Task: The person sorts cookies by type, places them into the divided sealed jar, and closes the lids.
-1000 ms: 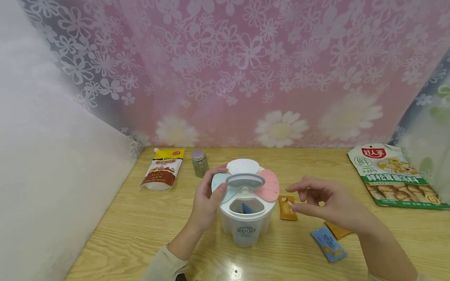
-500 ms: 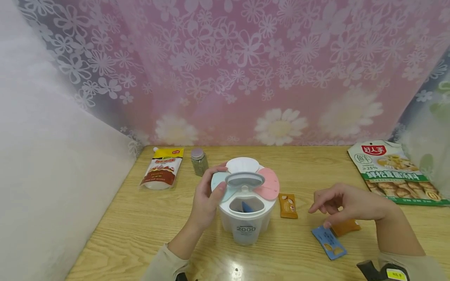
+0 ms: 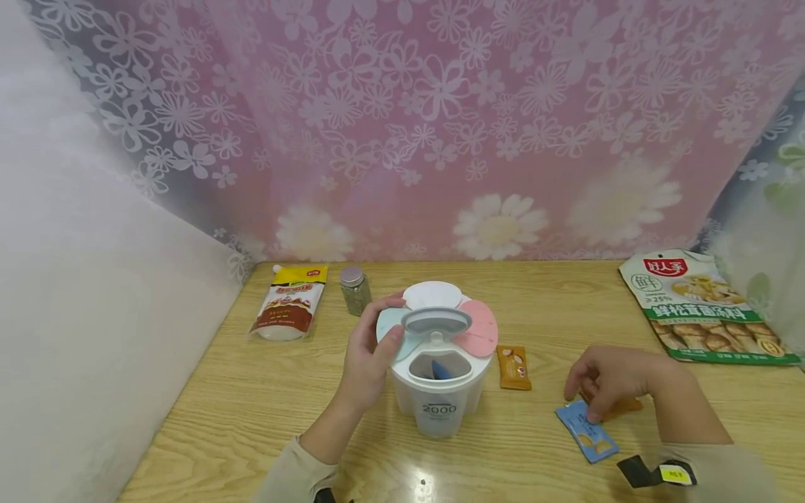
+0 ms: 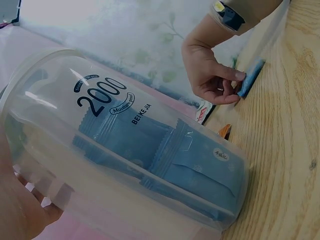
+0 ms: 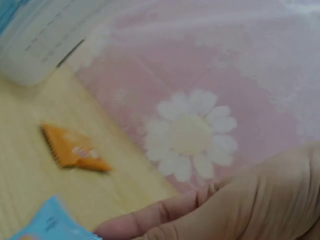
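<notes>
My left hand (image 3: 371,349) grips the left side of a white container (image 3: 438,419) with white, blue and pink lids; its front lid is raised, and a blue packet (image 3: 441,370) shows inside. Through the clear wall, the left wrist view shows blue packets (image 4: 200,170) stacked within. On the table at the right, my right hand (image 3: 619,381) pinches the upper end of another blue packet (image 3: 588,433) between thumb and finger. An orange packet (image 3: 625,406) lies partly hidden under that hand. A second orange packet (image 3: 514,368) lies just right of the container.
A yellow, white and brown pouch (image 3: 291,304) and a small jar (image 3: 356,291) with a pinkish lid stand at the back left. At the back right lies a large green and white food bag (image 3: 707,307). A flowered pink curtain (image 3: 402,140) hangs behind the table.
My right hand has moved right and toward the table's front, from beside the near orange packet to the blue packet, and its fingers have closed on it. My left hand has stayed on the container.
</notes>
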A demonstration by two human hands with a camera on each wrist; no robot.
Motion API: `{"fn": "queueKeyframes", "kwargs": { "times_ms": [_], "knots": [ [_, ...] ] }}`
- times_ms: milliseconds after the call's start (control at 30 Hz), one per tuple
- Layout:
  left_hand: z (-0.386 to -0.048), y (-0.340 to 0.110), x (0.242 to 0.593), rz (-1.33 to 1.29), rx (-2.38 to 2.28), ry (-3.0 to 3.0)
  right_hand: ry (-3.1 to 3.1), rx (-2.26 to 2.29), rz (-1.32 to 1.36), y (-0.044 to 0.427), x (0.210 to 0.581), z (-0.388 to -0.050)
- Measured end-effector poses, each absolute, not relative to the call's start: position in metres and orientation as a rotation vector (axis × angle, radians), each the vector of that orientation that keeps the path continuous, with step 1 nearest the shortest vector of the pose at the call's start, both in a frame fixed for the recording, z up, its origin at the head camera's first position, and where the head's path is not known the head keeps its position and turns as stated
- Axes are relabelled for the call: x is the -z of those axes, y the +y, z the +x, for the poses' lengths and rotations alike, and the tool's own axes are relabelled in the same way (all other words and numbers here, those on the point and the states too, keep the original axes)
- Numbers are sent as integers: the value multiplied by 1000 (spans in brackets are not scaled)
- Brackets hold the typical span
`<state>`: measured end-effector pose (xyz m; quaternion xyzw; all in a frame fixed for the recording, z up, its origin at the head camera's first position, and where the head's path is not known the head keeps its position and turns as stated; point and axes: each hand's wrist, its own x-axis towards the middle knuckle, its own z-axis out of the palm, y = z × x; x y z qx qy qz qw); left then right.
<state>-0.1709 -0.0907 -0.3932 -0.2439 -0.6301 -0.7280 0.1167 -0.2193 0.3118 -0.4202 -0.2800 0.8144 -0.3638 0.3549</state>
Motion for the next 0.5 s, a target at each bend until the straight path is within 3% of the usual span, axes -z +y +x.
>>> {"fn": "queueKeyframes", "kwargs": {
  "times_ms": [233, 500],
  "knots": [
    [-170, -90, 392, -711, 2130, -1834, 2245, 832, -615, 301, 424, -217],
    [-169, -90, 391, -704, 2134, -1832, 2168, 900, -816, 299, 425, -221]
  ]
}}
